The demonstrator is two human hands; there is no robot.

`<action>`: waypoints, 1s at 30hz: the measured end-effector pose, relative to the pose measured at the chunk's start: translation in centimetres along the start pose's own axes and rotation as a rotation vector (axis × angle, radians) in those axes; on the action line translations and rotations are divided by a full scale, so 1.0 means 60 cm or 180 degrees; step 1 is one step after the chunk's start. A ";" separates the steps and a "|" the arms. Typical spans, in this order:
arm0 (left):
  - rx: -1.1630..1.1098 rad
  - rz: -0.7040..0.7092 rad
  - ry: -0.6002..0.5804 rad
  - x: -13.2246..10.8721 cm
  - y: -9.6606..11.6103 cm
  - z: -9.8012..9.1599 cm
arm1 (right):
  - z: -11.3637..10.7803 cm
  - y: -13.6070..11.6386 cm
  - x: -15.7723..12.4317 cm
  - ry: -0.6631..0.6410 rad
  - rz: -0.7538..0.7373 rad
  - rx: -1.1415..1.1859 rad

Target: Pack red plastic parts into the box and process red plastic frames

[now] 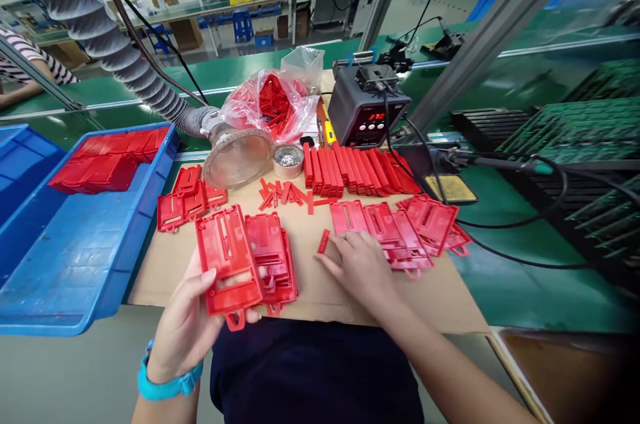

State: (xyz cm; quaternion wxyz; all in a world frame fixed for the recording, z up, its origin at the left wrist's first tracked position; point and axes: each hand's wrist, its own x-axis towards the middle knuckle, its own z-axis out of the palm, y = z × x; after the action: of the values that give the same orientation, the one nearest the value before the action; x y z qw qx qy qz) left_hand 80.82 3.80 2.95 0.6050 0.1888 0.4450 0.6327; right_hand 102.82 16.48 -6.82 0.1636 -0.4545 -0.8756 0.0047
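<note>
My left hand (187, 317) is closed on a red plastic card holder (230, 261), a slotted frame with a loop at its near end, tilted above the cardboard. Just right of it lies a small stack of similar red holders (280, 257). My right hand (363, 271) pinches a small red plastic strip (324, 241) between thumb and fingers, low over the cardboard (320, 291). More red holders (385, 231) lie partly behind that hand. Loose red strips (283, 193) are scattered beyond, beside a row of red bars (350, 171).
A blue bin (75, 244) with stacked red holders stands left. Behind are a fume extraction hood (237, 157), a solder wire roll (289, 161), a bag of red parts (275, 104) and a soldering station (367, 107). Cables and a yellow sponge (453, 189) lie right. Another person's arm (30, 87) shows far left.
</note>
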 end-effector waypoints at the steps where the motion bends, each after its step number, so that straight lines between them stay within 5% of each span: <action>1: 0.0027 -0.0013 0.0038 -0.002 -0.001 0.005 | 0.002 -0.007 0.002 0.0068 0.0089 -0.0179; 8: -0.0005 -0.0158 0.0389 -0.006 -0.011 0.015 | 0.021 -0.016 0.007 0.0227 0.0416 -0.0059; 15: -0.0072 -0.0452 0.0557 -0.001 -0.024 0.026 | -0.029 -0.028 -0.008 0.1341 0.0103 0.1642; 22: -0.0192 -0.0466 0.0164 0.015 -0.051 0.054 | -0.072 -0.058 -0.021 0.1352 -0.0042 0.2085; 26: -0.0170 -0.0514 0.0070 0.019 -0.061 0.058 | -0.079 -0.061 -0.025 0.1313 0.0317 0.2578; 28: -0.0064 -0.0643 0.0028 0.018 -0.062 0.060 | -0.087 -0.054 -0.018 0.1294 -0.0001 0.2604; 30: 0.0084 -0.0795 -0.0045 0.017 -0.062 0.061 | -0.099 -0.042 -0.004 0.1171 -0.0847 0.2379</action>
State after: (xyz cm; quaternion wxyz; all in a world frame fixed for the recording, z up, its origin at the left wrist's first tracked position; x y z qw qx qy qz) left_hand 85.69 5.49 1.66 0.6797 0.1443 0.4691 0.5451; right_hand 102.63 13.97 -0.89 0.4693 -0.2406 -0.8209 0.2191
